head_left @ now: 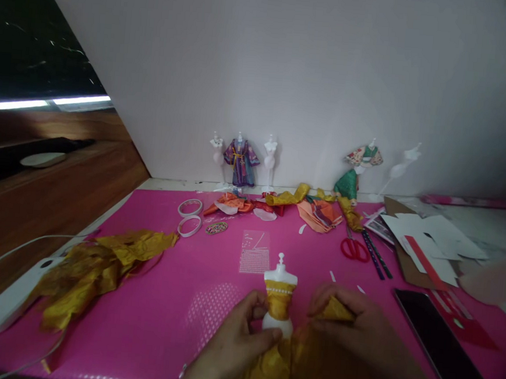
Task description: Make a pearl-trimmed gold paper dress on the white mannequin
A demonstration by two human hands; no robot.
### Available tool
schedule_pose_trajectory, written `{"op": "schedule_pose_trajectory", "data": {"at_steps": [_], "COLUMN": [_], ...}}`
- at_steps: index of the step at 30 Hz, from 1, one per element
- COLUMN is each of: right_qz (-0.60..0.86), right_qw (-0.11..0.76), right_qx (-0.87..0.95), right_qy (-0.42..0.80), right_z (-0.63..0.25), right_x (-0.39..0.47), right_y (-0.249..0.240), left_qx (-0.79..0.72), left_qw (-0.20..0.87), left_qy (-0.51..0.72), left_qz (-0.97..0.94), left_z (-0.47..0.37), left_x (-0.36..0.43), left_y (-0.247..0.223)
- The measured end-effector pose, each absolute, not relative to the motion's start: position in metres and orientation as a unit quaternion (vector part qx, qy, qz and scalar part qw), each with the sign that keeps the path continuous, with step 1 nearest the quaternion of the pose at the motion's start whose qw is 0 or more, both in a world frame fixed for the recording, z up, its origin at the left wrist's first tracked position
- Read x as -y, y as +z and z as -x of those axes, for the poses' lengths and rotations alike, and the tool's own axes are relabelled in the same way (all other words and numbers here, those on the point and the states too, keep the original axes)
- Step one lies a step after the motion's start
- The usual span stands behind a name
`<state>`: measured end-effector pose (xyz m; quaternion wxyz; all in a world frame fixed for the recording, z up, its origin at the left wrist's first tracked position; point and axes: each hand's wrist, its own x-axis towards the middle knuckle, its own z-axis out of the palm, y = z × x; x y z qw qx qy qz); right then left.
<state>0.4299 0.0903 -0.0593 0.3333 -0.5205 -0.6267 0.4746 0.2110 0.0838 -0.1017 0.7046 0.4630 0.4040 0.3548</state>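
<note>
A small white dress form (280,276) stands upright close in front of me, with a gold strapless top (279,299) edged by a white beaded line. My left hand (241,334) grips the form around its hips, thumb in front. Gold fabric (271,369) hangs below the white waist, behind and under my fingers. My right hand (351,323), somewhat blurred, pinches a folded piece of gold fabric (334,310) just right of the form. More gold cloth spreads below that hand, dim and out of focus.
Gold fabric (111,260) and a white power strip (16,299) lie left. Tape rolls (189,225), a bead sheet (255,260), red scissors (354,249) and pencils (373,254) are ahead. A phone (442,344) lies right. Several dressed and bare forms (241,159) line the wall.
</note>
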Motion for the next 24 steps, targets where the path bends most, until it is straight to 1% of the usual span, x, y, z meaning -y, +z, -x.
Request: {"op": "schedule_pose_trajectory", "data": {"at_steps": [4, 7, 10, 13, 15, 17, 20, 22, 24], "right_qz": [0.553, 0.544, 0.52, 0.499, 0.454, 0.391, 0.312, 0.266, 0.246], "right_qw": [0.272, 0.234, 0.167, 0.1, 0.056, 0.011, -0.043, -0.074, -0.085], "right_qx": [0.639, 0.654, 0.647, 0.696, 0.738, 0.765, 0.796, 0.824, 0.846], "right_qy": [0.461, 0.472, 0.532, 0.507, 0.496, 0.511, 0.517, 0.495, 0.466], "right_z": [-0.427, -0.423, -0.42, -0.42, -0.419, -0.414, -0.399, -0.388, -0.379], "right_x": [-0.092, -0.09, -0.082, -0.074, -0.074, -0.077, -0.085, -0.089, -0.09], "right_y": [-0.052, -0.033, -0.009, 0.009, 0.019, 0.03, 0.054, 0.071, 0.087], "left_qx": [-0.409, -0.417, -0.402, -0.397, -0.413, -0.423, -0.395, -0.368, -0.335], "left_qw": [0.682, 0.679, 0.702, 0.698, 0.678, 0.655, 0.655, 0.668, 0.665], "left_qy": [0.34, 0.336, 0.345, 0.345, 0.341, 0.347, 0.364, 0.367, 0.392], "left_qz": [-0.502, -0.502, -0.475, -0.485, -0.504, -0.52, -0.531, -0.533, -0.54], "left_z": [-0.211, -0.209, -0.207, -0.204, -0.201, -0.2, -0.205, -0.212, -0.222], "left_x": [-0.088, -0.09, -0.092, -0.097, -0.102, -0.108, -0.114, -0.114, -0.11], "left_y": [-0.101, -0.104, -0.107, -0.104, -0.096, -0.086, -0.067, -0.055, -0.043]}}
